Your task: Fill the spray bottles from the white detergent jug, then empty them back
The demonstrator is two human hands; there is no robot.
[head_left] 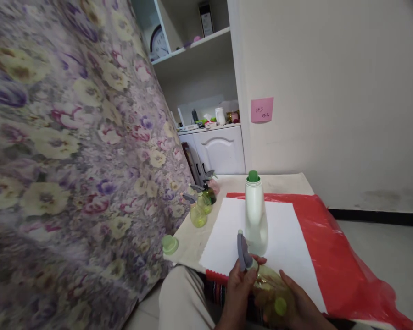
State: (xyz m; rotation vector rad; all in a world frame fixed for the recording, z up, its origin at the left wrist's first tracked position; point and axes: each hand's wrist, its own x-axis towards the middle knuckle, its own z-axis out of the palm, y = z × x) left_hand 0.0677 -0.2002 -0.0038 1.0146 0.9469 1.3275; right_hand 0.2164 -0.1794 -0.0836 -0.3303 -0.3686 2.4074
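Note:
Low in the view I hold a yellow see-through spray bottle (270, 284) with a grey trigger head, tilted over the table's near edge. My left hand (239, 286) is closed around its neck just below the trigger head. My right hand (301, 300) wraps the far side of its body; part of that grip is hidden. Just beyond stands a tall pale detergent bottle (255, 215), upright, with a green spout showing at its uncapped mouth. A light green cap (170, 244) sits at the table's left corner.
Several spray bottles (198, 215) line the table's left edge beside a floral curtain (89, 160). White paper (223, 233) lies over a red plastic sheet (325, 233) that hangs off the right side. Behind are a white cabinet (222, 149) and a wall with a pink note (262, 110).

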